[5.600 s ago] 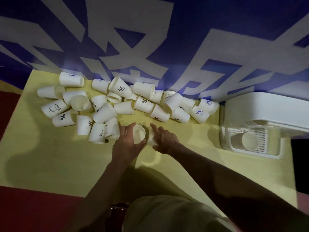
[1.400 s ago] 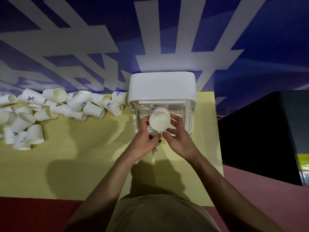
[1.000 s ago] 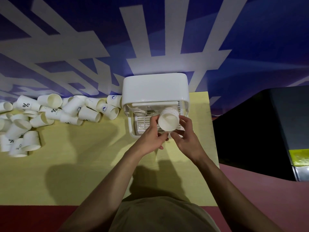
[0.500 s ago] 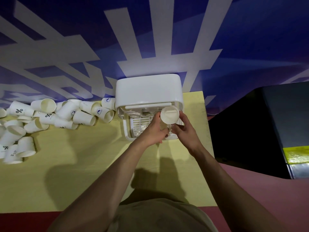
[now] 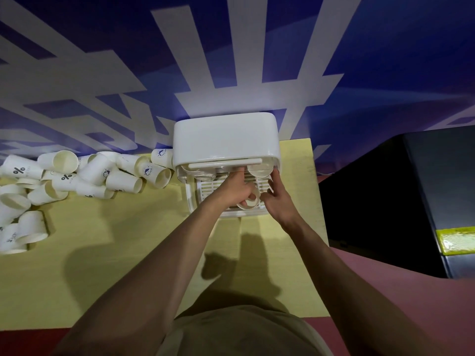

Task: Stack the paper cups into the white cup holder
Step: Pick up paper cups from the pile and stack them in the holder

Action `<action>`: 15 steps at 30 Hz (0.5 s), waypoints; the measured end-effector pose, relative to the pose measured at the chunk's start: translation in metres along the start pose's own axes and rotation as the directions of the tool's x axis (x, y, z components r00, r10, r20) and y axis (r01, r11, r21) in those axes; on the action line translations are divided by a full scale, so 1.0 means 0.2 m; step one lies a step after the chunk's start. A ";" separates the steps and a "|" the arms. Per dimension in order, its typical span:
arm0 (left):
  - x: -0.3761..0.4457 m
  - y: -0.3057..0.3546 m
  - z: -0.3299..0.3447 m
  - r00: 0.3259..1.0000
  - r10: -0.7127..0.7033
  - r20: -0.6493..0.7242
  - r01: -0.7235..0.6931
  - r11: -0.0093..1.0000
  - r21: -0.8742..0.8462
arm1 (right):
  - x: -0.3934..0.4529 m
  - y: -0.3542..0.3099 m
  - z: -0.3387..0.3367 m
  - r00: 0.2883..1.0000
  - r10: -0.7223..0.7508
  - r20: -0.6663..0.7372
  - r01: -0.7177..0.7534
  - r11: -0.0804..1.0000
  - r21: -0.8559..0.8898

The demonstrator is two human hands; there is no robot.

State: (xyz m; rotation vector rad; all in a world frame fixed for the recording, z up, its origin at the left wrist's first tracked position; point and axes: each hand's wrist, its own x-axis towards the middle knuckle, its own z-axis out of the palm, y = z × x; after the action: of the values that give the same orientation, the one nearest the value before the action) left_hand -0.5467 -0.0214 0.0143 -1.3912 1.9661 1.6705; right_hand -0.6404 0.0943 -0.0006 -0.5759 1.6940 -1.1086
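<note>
Now, cups are being set into the white cup holder (image 5: 226, 140).
A paper cup (image 5: 250, 200) is gripped by the left hand (image 5: 235, 190); the right hand (image 5: 279, 199), fingers (image 5: 275, 179) loosely spread, holds nothing.

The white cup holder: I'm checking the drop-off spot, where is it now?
In the head view, the white cup holder stands at the yellow table's far right end against the blue wall, right of the loose paper cups.

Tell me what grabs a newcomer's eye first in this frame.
Both hands meet at the white cup holder against the blue wall: the left hand reaches under its lid, a paper cup by its fingers, while the right hand hovers alongside, fingers spread. To the left, a heap of loose cups litters the yellow table.
</note>
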 end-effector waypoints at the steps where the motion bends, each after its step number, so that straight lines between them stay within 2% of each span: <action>1: 0.01 0.00 0.00 1.000 -0.011 0.001 0.011 1.000 -0.001 | 0.01 0.01 0.00 1.000 0.006 -0.001 -0.006 1.000 -0.011; 10: 0.03 -0.02 0.01 1.000 -0.018 -0.016 0.017 0.999 -0.037 | 0.03 0.02 0.00 0.999 0.053 -0.004 -0.053 0.993 -0.103; 15: -0.10 -0.13 -0.02 0.979 0.198 -0.054 -0.186 0.967 0.176 | -0.03 0.06 0.00 0.999 0.046 -0.014 -0.048 0.976 -0.212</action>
State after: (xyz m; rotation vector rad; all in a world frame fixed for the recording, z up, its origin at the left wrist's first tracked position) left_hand -0.5151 -0.0126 0.0124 -1.2498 2.2889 1.5021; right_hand -0.6364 0.1037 -0.0086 -0.6618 1.8380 -0.9034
